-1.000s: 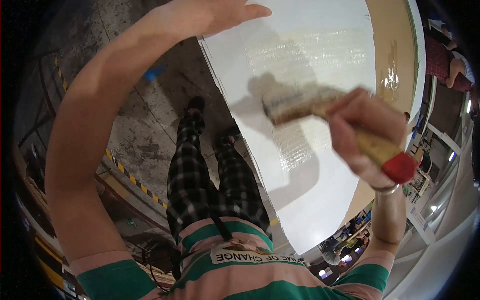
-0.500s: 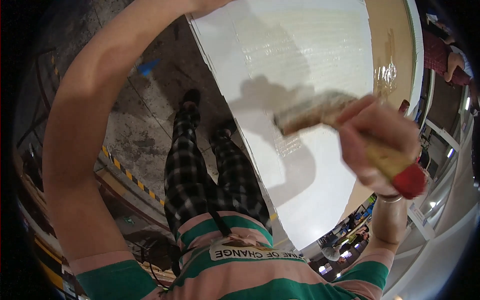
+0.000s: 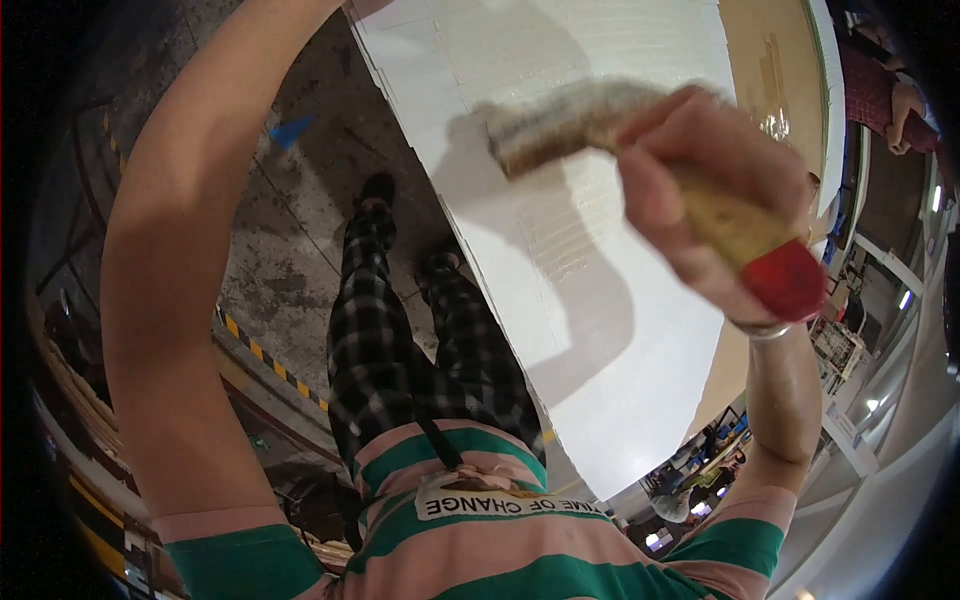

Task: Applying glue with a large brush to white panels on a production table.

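My right hand [image 3: 715, 165] is closed around the yellow handle of a wide paintbrush [image 3: 565, 125]; the handle's end is red. Motion blurs the bristles, which are over a large white sheet [image 3: 600, 400]. A glossy, wet-looking coating covers the upper part of the sheet and runs in a ridged patch below the brush. Whether the bristles touch the surface, I cannot tell. At the top edge of the picture, only a sliver of my left hand [image 3: 366, 6] shows by the sheet's upper left corner, its fingers out of sight.
A tan board [image 3: 760, 45] with a shiny wet streak lies under the sheet's right side. Another person in dark red [image 3: 868, 95] is at the far right. Below is a stained concrete floor [image 3: 300, 230] with a blue scrap [image 3: 291, 131] and yellow-black striped tape [image 3: 265, 355].
My right hand and the brush have moved up and to the left across the sheet. My left hand has shifted left, mostly out of the picture. More of the ridged wet patch shows.
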Demonstrator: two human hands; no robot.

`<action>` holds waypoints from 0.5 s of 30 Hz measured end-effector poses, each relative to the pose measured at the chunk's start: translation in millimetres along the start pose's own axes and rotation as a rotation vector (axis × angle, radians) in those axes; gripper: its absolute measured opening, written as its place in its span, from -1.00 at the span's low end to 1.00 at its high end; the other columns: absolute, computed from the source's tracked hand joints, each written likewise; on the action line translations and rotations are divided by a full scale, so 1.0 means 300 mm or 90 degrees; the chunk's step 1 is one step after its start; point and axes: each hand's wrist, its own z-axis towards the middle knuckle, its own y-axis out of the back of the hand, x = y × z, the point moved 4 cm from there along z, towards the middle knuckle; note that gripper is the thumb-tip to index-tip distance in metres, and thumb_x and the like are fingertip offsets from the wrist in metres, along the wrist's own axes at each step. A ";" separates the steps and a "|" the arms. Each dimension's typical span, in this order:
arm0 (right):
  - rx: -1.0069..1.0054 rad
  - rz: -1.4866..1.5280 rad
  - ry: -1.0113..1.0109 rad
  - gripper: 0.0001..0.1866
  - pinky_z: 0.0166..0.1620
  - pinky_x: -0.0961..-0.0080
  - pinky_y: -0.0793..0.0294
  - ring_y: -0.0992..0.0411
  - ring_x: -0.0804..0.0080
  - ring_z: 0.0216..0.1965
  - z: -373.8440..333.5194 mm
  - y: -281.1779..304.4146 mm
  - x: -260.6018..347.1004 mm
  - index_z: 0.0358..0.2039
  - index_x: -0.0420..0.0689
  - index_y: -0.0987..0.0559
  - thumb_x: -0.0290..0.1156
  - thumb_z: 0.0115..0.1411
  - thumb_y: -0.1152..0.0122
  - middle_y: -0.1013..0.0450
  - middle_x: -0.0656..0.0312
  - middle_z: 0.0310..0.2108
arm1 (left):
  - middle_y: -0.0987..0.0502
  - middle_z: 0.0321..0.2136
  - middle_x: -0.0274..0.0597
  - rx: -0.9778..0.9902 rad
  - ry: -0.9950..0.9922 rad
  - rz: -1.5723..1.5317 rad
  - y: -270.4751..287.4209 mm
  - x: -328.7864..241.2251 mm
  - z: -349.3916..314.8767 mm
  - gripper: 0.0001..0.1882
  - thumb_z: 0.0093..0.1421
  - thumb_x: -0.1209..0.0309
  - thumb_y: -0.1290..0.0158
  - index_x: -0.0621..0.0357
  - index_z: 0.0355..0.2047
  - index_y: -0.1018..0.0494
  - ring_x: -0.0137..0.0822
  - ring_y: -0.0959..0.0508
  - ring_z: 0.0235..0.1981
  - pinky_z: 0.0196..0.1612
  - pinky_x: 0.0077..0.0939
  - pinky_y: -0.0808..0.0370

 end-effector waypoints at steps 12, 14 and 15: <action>0.100 0.018 -0.030 -0.88 -0.56 0.60 -0.30 -0.33 0.40 -0.64 -0.158 -0.025 0.016 -0.57 -0.21 -0.43 -0.57 -0.09 -0.22 -0.32 0.19 -0.65 | -0.01 0.24 0.09 -0.014 0.082 -0.086 -0.007 -0.028 -0.029 -0.57 0.21 0.34 0.10 0.07 0.11 -0.27 0.13 0.14 0.29 0.29 0.10 0.32; 0.093 0.068 -0.058 -0.90 -0.55 0.62 -0.34 -0.37 0.46 -0.62 -0.210 -0.016 0.028 -0.62 -0.21 -0.43 -0.58 -0.08 -0.18 -0.36 0.18 -0.65 | -0.03 0.23 0.07 -0.058 0.118 -0.104 -0.017 -0.015 -0.021 -0.55 0.19 0.40 0.09 0.11 0.11 -0.25 0.05 0.10 0.29 0.31 -0.02 0.30; 0.068 0.050 -0.062 -0.90 -0.53 0.62 -0.35 -0.39 0.48 -0.60 -0.218 0.015 0.029 -0.63 -0.21 -0.43 -0.56 -0.08 -0.17 -0.39 0.19 -0.62 | -0.03 0.23 0.07 -0.060 0.123 -0.095 -0.030 -0.006 -0.023 -0.55 0.19 0.40 0.09 0.11 0.11 -0.25 0.05 0.10 0.29 0.31 -0.02 0.30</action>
